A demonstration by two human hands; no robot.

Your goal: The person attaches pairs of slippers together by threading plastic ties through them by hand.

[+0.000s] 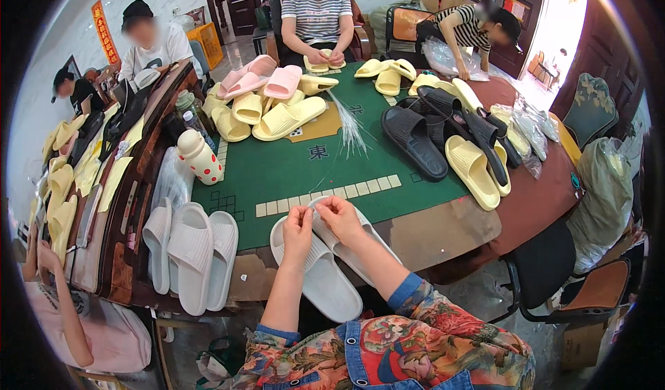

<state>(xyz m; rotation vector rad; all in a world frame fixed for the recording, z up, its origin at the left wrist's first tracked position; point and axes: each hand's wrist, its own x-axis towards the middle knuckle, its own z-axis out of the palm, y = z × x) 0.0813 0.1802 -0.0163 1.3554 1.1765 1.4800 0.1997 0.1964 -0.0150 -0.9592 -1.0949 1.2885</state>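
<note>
a pair of pale grey slippers (321,286) at the near edge of the bench (277,165)

the person's left hand (298,234) and right hand (338,218) are side by side above the pair, fingers drawn in to a narrow pinch on each. whether a fine strand sits between the fingertips is too small to tell. the 2 slippers lie soles down, toes away from the person; the right forearm passes over the right one and hides part of it.

to the left, 3 more grey slippers (190,255) stand close together near the bench's edge. beyond them is a white bottle with red dots (201,156). a bunch of thin clear strands (352,132) lies across the green top, near the far middle.

left of the strands, pink slippers (253,78) rest on a heap of yellow slippers (287,120). to the right, black slippers (415,140) lie against more yellow ones (473,172), with clear plastic bags (530,134) farther right. across the bench sits a co-worker in a striped top (317,17), both hands (325,59) at a yellow slipper.
</note>
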